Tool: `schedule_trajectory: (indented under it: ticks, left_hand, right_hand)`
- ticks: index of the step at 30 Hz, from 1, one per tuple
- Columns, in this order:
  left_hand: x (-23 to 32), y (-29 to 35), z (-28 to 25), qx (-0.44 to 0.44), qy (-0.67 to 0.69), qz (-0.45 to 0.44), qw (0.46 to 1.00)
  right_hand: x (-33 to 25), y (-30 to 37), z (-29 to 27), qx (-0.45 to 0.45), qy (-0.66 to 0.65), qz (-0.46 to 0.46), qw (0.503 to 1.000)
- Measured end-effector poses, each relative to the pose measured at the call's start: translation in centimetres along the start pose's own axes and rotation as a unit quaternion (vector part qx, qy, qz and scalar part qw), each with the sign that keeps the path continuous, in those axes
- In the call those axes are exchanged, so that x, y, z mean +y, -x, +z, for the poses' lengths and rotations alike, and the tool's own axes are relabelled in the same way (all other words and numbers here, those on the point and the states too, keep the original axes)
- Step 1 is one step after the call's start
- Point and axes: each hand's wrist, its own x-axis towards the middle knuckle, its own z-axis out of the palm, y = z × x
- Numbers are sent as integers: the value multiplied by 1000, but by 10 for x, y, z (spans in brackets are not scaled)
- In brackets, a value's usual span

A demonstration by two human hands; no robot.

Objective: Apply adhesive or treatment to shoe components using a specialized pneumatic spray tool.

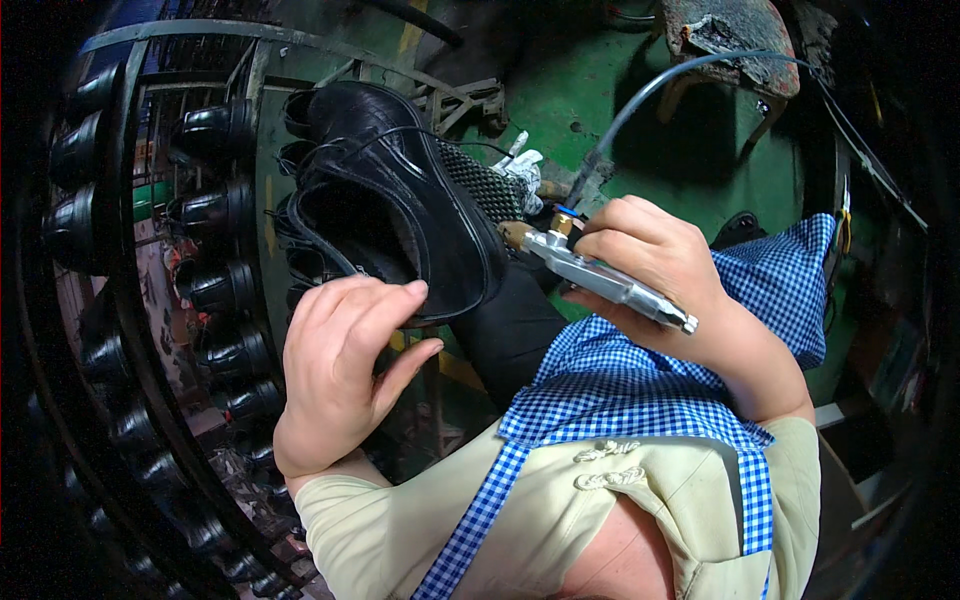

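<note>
A black lace-up leather shoe (455, 235) is tilted in front of me, its opening facing up and its toe away from me. My left hand (345, 360) is at its heel, with bent fingers over the rim and the thumb on the outer side. In my right hand (650, 265) I grip a silver metal air gun (610, 283), its narrow tip pointing to the lower right. A brass fitting with a blue collar (563, 217) joins it to a clear grey hose (640, 100). What supports the shoe underneath is hidden.
On the left a metal rack (125, 150) carries rows of black shoes (215, 210). A worn stool (735, 40) stands on the green floor (590, 75) at the far right. A dark textured pad (480, 180) and a white cloth (522, 175) lie beyond the shoe.
</note>
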Motion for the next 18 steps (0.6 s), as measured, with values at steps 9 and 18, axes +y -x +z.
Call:
schedule_trajectory:
  ticks: [9,18]
  left_hand:
    - [-7,-2,0,6,-1,43,999]
    - [-5,-20,0,21,-15,58,998]
  right_hand:
    - [-16,15,-4,-18,-11,13,1000]
    - [-16,18,-2,-1,14,15,1000]
